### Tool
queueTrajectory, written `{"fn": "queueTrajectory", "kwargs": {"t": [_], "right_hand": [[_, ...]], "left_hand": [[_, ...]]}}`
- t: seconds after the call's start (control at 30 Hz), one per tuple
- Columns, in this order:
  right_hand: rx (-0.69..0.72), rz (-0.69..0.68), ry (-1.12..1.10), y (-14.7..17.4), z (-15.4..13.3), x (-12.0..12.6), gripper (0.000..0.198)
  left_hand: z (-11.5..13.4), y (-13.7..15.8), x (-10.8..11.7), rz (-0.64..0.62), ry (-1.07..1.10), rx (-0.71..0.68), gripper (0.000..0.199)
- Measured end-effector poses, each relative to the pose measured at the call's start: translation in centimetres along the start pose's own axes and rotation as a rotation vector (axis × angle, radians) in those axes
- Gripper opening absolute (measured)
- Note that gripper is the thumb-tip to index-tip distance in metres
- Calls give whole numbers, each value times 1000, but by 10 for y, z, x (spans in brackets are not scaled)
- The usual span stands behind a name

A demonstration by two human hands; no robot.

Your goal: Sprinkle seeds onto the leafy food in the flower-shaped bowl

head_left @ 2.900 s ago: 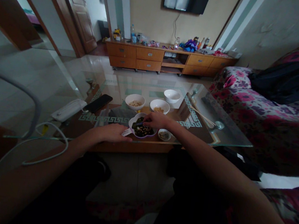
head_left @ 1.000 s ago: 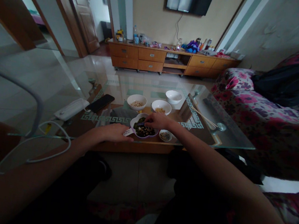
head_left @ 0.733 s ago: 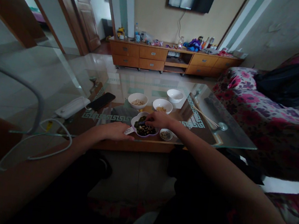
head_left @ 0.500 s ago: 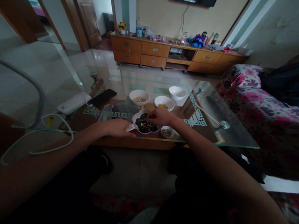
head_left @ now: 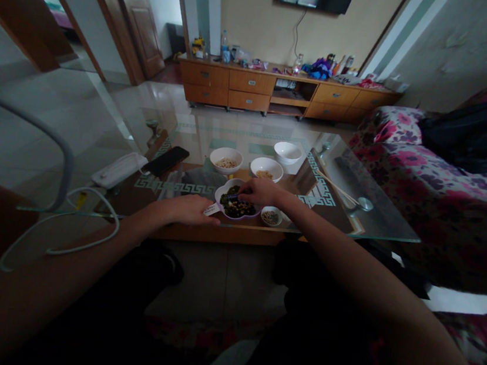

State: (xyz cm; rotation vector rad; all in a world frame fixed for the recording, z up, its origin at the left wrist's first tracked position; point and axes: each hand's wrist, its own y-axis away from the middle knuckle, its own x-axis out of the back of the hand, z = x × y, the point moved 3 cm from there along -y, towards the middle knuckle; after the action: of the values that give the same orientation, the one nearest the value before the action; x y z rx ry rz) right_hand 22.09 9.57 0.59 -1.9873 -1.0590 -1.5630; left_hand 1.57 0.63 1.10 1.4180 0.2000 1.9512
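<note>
Fingers (head_left: 244,195) of my right hand (head_left: 260,191) pinch a small tool in the dark mix; flower dish (head_left: 237,206) full, sorting barely begun. Left hand (head_left: 189,209) flat, steadying.

Both bare forearms extend forward from the lower corners of the view, converging toward centre. Left hand (head_left: 189,210): palm down, fingers flat and together, pointing right, wrist straight. Right hand (head_left: 261,192): knuckles up, wrist slightly bent, fingers curled with tips pinched together and pointing left and down. Hands near one another, not touching.
</note>
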Motion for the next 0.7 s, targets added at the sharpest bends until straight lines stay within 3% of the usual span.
{"fn": "queueTrajectory", "kwargs": {"t": [0.37, 0.6, 0.7], "right_hand": [[21, 2, -11, -2, 2, -1, 28], [-11, -17, -96, 0, -2, 2, 41], [-7, -46, -174, -3, -1, 0, 33]], "left_hand": [[-2, 0, 0, 30, 1, -22, 53], [3, 0, 1, 33, -33, -24, 56], [2, 1, 1, 27, 17, -38, 56]]}}
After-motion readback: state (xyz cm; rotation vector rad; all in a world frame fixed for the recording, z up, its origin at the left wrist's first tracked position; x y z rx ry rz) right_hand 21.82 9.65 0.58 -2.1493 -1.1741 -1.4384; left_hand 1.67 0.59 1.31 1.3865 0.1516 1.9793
